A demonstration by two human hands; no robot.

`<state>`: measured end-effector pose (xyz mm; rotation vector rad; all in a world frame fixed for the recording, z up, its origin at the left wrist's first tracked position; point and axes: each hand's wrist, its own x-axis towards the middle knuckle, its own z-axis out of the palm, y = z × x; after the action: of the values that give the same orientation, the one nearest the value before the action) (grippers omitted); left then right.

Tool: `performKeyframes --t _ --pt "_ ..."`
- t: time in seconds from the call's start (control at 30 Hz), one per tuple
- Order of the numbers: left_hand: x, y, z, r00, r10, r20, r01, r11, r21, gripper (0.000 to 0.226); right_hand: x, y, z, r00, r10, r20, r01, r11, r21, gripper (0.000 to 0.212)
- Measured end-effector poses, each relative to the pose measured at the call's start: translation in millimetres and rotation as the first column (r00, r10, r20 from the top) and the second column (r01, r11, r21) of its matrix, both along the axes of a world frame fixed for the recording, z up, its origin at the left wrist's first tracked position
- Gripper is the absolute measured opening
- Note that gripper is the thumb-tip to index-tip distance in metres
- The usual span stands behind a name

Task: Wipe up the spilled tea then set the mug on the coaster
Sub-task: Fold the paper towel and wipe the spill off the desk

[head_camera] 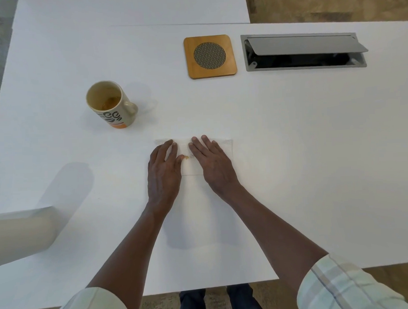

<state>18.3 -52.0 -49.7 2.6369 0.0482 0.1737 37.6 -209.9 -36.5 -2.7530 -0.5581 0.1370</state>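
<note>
A white paper towel (226, 145) lies flat on the white table (314, 150). My left hand (163, 169) and my right hand (212, 161) both press flat on it, palms down, fingers extended. Between the hands a small brown tea stain (186, 157) shows on the towel. A beige mug (110, 104) with a dark pattern and an orange base stands upright to the far left, handle pointing right, a little tea inside. A square wooden coaster (210, 56) with a round mesh centre lies farther back, right of the mug.
A grey cable hatch (303, 51) with its lid raised is set into the table right of the coaster. A roll of paper towel (20, 234) lies at the left edge. The table's near edge runs just below my forearms.
</note>
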Motion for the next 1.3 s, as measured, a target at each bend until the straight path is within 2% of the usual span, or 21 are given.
performKeyframes --t 0.2,0.27,0.37,0.5,0.67,0.83,1.03,1.2,1.3 --pt "1 2 -4 1.0 -0.003 0.024 0.004 0.998 -0.058 0.031 8 2 8 0.995 -0.003 -0.097 0.009 0.998 0.055 0.061" --pt "1 3 -5 0.999 -0.019 0.035 0.021 0.998 -0.06 0.032 6 1 10 0.988 -0.084 -0.132 0.1 0.988 0.119 0.058" --pt "0 4 -5 0.999 -0.042 0.027 0.044 0.996 -0.076 0.036 -7 -5 8 0.96 -0.272 -0.067 0.278 0.956 0.096 0.046" --pt "-5 1 -5 0.998 -0.05 -0.031 0.047 0.994 -0.098 0.044 -23 -1 2 0.906 -0.39 -0.163 0.389 0.92 -0.038 0.08" --pt "-7 -4 -4 0.995 -0.045 -0.088 0.039 0.997 -0.068 0.048 -25 3 -1 0.9 -0.402 -0.168 0.393 0.915 -0.084 0.084" --pt "-6 -5 -4 0.99 -0.041 -0.138 0.031 0.997 -0.074 0.051 -16 13 -3 0.946 -0.277 -0.167 0.271 0.961 -0.054 0.072" --pt "-4 -6 -1 0.977 -0.112 -0.183 0.081 0.983 -0.167 0.051 -8 17 -1 0.956 -0.261 -0.132 0.251 0.964 -0.089 0.065" --pt "-3 -7 3 0.976 -0.082 -0.201 0.019 0.955 -0.296 0.054 -5 26 10 0.935 -0.296 -0.193 0.327 0.932 0.156 0.05" --pt "-4 -6 8 0.973 -0.019 -0.232 -0.078 0.914 -0.398 0.06 -7 41 14 0.882 -0.346 -0.319 0.43 0.869 0.245 0.053"
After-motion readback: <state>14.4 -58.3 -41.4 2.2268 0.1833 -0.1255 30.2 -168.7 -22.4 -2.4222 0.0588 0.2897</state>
